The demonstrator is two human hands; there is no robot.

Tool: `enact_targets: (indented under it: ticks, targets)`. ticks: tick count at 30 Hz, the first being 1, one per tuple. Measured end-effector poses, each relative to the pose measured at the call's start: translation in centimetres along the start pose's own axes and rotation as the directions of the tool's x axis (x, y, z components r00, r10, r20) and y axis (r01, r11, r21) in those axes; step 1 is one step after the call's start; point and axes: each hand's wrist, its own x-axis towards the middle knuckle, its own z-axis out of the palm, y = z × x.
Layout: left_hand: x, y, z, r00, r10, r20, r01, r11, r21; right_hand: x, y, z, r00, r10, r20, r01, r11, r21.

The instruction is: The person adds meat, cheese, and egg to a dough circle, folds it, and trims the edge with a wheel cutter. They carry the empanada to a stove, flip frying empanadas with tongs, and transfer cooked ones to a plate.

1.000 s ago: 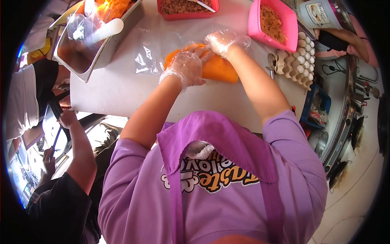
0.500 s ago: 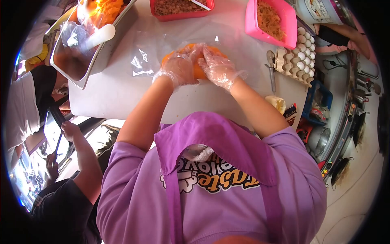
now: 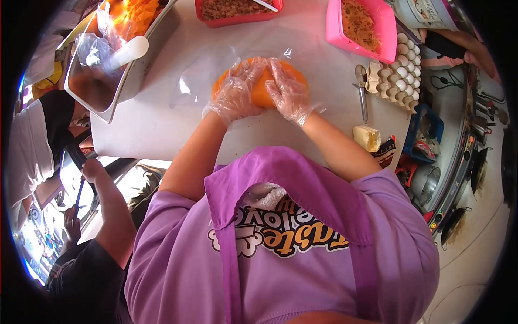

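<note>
A flattened mass of orange dough [image 3: 261,95] lies on a clear plastic sheet [image 3: 200,73] near the middle of the white table. My left hand [image 3: 237,93], in a clear plastic glove, rests flat over its left part with the fingers stretched forward. Over the right part lies my right hand [image 3: 289,95], gloved the same way, fingers extended and angled inward. Both hands touch the dough, and their fingertips come close together at its far edge. Bare orange shows between the palms and around the outer edges. The hands hide the rest of it.
A metal tray [image 3: 112,110] with orange dough and a white-handled tool stands left. Pink containers of minced filling [image 3: 237,9] and shredded filling [image 3: 359,24] sit beyond. Eggs [image 3: 402,73], a cutter wheel [image 3: 361,94] and a butter block [image 3: 367,137] lie right. A person [image 3: 108,216] works at left.
Both hands have shifted a little on the dough, and the right hand has turned slightly. More orange shows between the palms and at the right edge.
</note>
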Motion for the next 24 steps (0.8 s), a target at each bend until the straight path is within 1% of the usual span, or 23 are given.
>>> enact_targets:
  ticks: [2,5,7,8,9,10,11,12,13,14,15,16,17,18,19,20,21,22,23,24]
  targets:
    - [-0.1,-0.2,0.2,1.000,0.022,-0.015,-0.023,0.999,-0.040,-0.2,0.1,0.1,1.000,-0.014,-0.028,0.014,1.000,0.013]
    - [-0.2,-0.1,0.1,1.000,0.020,-0.006,-0.020,0.999,-0.035,-0.3,0.0,0.1,0.999,-0.018,-0.034,0.018,1.000,0.009]
    - [-0.2,-0.5,0.4,1.000,0.018,-0.020,-0.018,0.999,-0.028,-0.3,0.3,0.3,0.996,-0.053,-0.072,0.057,0.997,0.058]
    - [-0.3,-0.7,0.6,1.000,0.014,-0.028,-0.015,1.000,-0.024,-0.3,0.5,0.3,0.996,-0.056,-0.076,0.061,0.997,0.055]
    - [-0.7,-0.8,0.8,0.999,0.017,-0.031,-0.018,1.000,-0.022,-0.3,1.0,0.6,0.993,-0.083,-0.079,0.096,0.980,0.176]
    - [-1.1,-1.0,1.0,0.998,-0.002,-0.059,-0.006,0.992,-0.130,-0.3,1.7,1.0,0.990,-0.111,-0.085,0.131,0.947,0.294]
    - [-1.3,-1.2,1.3,0.996,-0.024,-0.086,0.003,0.972,-0.235,0.0,2.4,1.4,0.989,-0.117,-0.089,0.138,0.947,0.291]
    - [-1.7,-1.4,2.1,0.995,-0.028,-0.093,0.005,0.973,-0.232,0.1,3.5,1.8,0.999,-0.034,-0.024,0.042,0.780,0.624]
    - [-2.3,-1.4,3.1,0.980,-0.179,-0.092,0.086,0.785,-0.613,0.1,3.6,1.7,0.997,0.021,0.075,-0.076,0.497,0.865]
    - [-2.8,-1.5,3.9,0.949,-0.314,-0.033,0.118,0.452,-0.884,0.0,4.1,1.1,0.997,0.013,0.080,-0.076,0.492,0.867]
    - [-3.6,0.2,4.3,0.881,-0.469,-0.060,-0.101,-0.063,-0.993,0.5,3.8,-0.5,0.962,0.191,0.196,-0.242,0.261,0.934]
    - [-4.2,0.1,3.9,0.880,-0.471,-0.062,-0.102,-0.060,-0.993,0.9,3.2,-1.9,0.879,0.333,0.342,-0.361,-0.005,0.933]
    - [-4.9,-0.1,3.3,0.912,-0.384,-0.146,-0.124,0.082,-0.989,0.9,2.4,-2.6,0.943,0.241,0.227,-0.260,0.114,0.959]
    - [-5.1,-0.2,2.6,0.935,-0.282,-0.216,-0.157,0.218,-0.963,0.7,2.0,-2.3,0.943,0.242,0.228,-0.261,0.114,0.959]
    - [-4.2,1.0,1.1,0.951,-0.099,-0.292,-0.234,0.383,-0.894,0.6,1.5,-1.5,0.991,0.082,0.106,-0.128,0.335,0.934]
    - [-4.2,2.4,-0.6,0.967,0.036,-0.250,-0.227,0.559,-0.797,0.5,1.2,-1.1,0.995,-0.103,0.013,0.042,0.516,0.856]
    - [-3.1,2.4,-0.7,0.971,0.152,-0.183,-0.237,0.679,-0.695,0.7,1.1,-1.3,0.983,-0.182,0.011,0.124,0.711,0.692]
    - [-1.9,2.0,-0.8,0.963,0.252,-0.097,-0.261,0.777,-0.573,0.6,1.1,-1.2,0.983,-0.183,0.009,0.127,0.712,0.691]
    - [-1.6,1.8,-0.9,0.962,0.254,-0.101,-0.265,0.778,-0.570,0.5,1.1,-1.1,0.987,-0.146,0.066,0.093,0.859,0.504]
    - [-1.3,1.5,-0.8,0.961,0.273,-0.044,-0.266,0.872,-0.411,0.6,0.9,-1.2,0.989,-0.096,0.113,0.060,0.956,0.288]
